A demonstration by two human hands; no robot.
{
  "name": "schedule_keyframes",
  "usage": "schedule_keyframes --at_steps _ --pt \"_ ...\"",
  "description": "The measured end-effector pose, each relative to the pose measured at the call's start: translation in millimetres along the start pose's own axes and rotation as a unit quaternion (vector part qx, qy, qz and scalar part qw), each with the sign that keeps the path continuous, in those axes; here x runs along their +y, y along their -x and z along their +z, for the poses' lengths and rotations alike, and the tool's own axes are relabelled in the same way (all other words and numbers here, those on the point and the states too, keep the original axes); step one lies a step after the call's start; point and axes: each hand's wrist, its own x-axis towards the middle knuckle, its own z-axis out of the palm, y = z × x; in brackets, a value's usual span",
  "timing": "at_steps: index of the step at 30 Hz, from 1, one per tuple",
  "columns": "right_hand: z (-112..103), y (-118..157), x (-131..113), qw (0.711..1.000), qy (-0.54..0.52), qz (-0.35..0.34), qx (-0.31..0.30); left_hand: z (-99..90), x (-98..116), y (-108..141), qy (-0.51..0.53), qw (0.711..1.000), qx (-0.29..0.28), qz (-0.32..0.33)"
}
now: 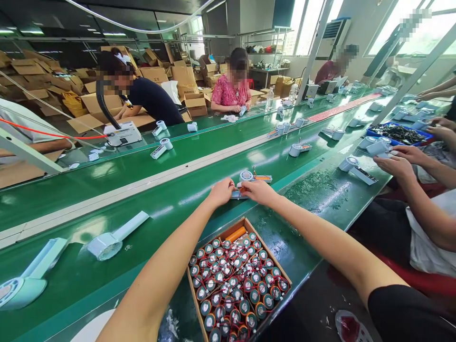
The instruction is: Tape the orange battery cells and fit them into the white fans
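Observation:
My left hand (221, 191) and my right hand (259, 191) meet on the green conveyor belt (171, 199), both closed on a small white handheld fan (246, 179) lying flat. An orange battery cell shows between my fingers, pressed into the fan's handle. The fan's round head points away from me. Below my arms sits a cardboard box (238, 280) packed upright with several orange battery cells with red wires.
Two more white fans (114, 240) (30, 280) lie on the belt at left. Other fans are spaced along the belt. A co-worker's hands (399, 164) handle fans at right beside a blue tray (401, 134). Other people sit across the line. Cardboard boxes stack behind.

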Motion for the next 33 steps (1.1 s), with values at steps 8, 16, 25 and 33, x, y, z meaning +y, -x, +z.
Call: schedule_keyframes --at_steps 8,16,25,33 --pt "-10.8 -7.5 -4.3 0.989 0.116 -0.038 -0.086 10.7 -1.7 -5.2 0.106 0.992 0.066 -0.032" --pt "-0.8 -22.6 -17.4 0.978 0.154 -0.059 -0.126 22.1 -13.7 -16.0 0.121 0.986 0.087 -0.07" --pt "-40.9 -1.7 -38.8 0.992 0.102 -0.074 0.001 1.9 -15.9 -10.4 0.058 0.991 0.094 -0.076" --pt "-37.0 66.6 -128.3 0.951 0.135 -0.173 -0.217 -23.3 -4.6 88.8 0.08 0.993 0.079 0.036"
